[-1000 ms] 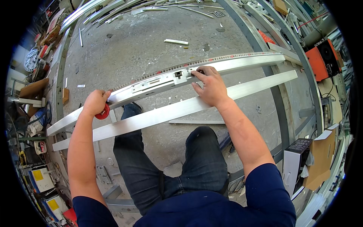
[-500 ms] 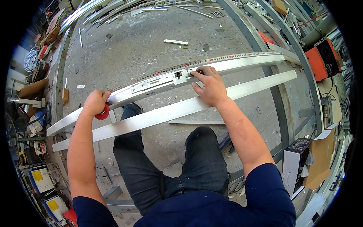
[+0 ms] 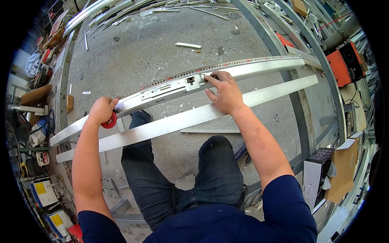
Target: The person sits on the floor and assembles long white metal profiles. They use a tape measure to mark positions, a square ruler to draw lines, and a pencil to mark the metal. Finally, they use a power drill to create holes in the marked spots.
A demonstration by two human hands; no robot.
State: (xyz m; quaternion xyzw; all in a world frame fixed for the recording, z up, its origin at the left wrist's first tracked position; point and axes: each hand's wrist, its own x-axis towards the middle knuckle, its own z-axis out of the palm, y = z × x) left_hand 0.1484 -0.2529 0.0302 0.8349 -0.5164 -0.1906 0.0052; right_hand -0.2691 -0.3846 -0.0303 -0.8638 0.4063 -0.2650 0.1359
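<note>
— Two aluminium bars run across the frame, side by side, over the person's knees. Start close in: what sits nearest the camera?

— Dark blue sleeves and dark jeans, the legs planted on the grey concrete floor. Just beyond the knees lies the plain aluminium bar, bare of any hand. A short loose strip rests on the floor beneath it.

— And the hands?

— Both are on the farther bar, the aluminium profile. The left hand is curled shut around a red tape measure case, pressed against the near edge of the profile toward its left end. The right hand lies flat with fingers spread, fingertips pinning the tape blade down beside a small metal fitting fixed on the profile; it grasps nothing, it only presses.

— Where does the tape go?

— The tape blade stretches along the far edge of the profile, from the left hand out to the right end, its marks showing as red and dark dots.

— Farther out?

— A small offcut lies alone on the concrete, well apart from the bars. Grey steel frame rails curve past the right ends of both bars. An orange machine stands at the right edge, and long metal lengths are stacked at the top left.
</note>
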